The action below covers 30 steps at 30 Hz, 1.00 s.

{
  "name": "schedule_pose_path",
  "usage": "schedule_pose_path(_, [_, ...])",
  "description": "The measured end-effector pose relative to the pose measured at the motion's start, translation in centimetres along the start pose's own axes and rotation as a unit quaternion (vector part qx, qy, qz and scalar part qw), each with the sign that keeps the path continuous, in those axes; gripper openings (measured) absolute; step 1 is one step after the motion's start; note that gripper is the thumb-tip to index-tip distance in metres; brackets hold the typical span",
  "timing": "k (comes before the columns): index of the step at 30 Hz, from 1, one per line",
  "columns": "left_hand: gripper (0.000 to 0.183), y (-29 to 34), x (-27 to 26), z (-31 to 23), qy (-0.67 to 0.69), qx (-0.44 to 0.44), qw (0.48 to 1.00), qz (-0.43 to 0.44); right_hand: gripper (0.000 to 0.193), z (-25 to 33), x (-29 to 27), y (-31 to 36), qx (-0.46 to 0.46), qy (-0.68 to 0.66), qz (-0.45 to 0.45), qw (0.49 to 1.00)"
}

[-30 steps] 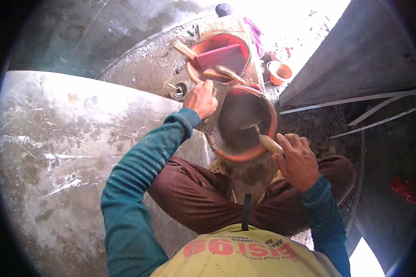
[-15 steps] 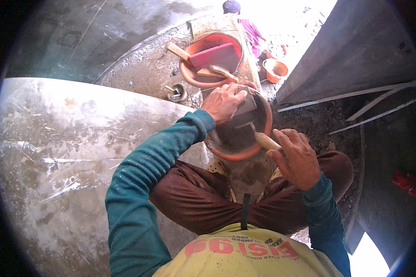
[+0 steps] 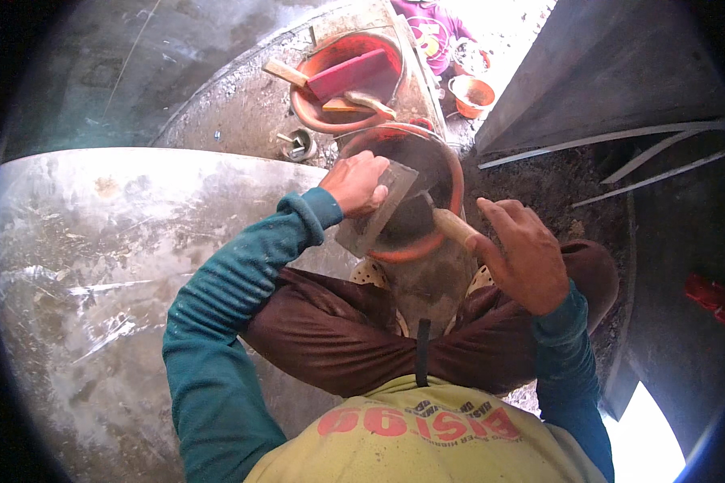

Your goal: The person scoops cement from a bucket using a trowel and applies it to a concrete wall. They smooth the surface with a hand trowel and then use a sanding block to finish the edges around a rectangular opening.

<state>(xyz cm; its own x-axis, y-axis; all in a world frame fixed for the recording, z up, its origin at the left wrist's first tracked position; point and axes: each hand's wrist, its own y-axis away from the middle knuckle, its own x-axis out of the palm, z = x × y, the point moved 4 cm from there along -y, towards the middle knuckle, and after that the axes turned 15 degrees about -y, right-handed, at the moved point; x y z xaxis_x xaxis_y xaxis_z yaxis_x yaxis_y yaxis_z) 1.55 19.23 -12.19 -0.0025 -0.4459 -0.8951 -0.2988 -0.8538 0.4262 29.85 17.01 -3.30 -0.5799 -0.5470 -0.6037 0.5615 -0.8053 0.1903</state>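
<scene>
Fingers (image 3: 376,196) – flat grey float (image 3: 376,211), wooden handle (image 3: 453,224)

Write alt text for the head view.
A squatting person's left hand holds a flat steel float over an orange mortar pan, while the right hand grips a wooden-handled trowel reaching into it. Grey concrete curves alongside.

Setting: outdoor masonry work site | Evidence: smoothed grey cement surface (image 3: 137,266); orange mortar pans (image 3: 439,165); plastering float (image 3: 376,211); bare dirt ground (image 3: 556,185); tool-filled basin (image 3: 346,80)
</scene>
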Motion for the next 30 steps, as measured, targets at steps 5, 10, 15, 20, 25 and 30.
schedule_pose_path(5, [0.042,2.2,-2.1,1.1,0.038,-0.020,0.998,-0.050,0.052,0.6,-0.2,-0.1,-0.013,-0.002,0.006,1.000])
schedule_pose_path(10, [0.043,4.1,-4.4,1.3,0.122,-0.078,0.987,-0.063,0.048,0.5,-0.9,-0.2,-0.012,-0.012,-0.033,0.999])
schedule_pose_path(15, [0.049,4.9,-5.3,0.4,0.250,-0.097,0.958,-0.097,0.044,0.9,-1.5,-0.3,-0.046,-0.037,-0.075,0.995])
schedule_pose_path(20, [0.058,5.1,-4.3,2.1,0.438,-0.212,0.873,-0.031,0.043,1.5,-1.7,-0.1,-0.041,-0.055,-0.072,0.995])
schedule_pose_path(25, [0.054,5.4,-2.6,3.0,0.581,-0.290,0.759,0.050,0.042,1.5,-1.9,0.2,-0.037,-0.059,-0.081,0.994])
schedule_pose_path(30, [0.043,5.1,-3.8,1.1,0.634,-0.273,0.724,-0.023,0.038,1.1,-1.8,0.2,-0.052,-0.054,-0.091,0.993])
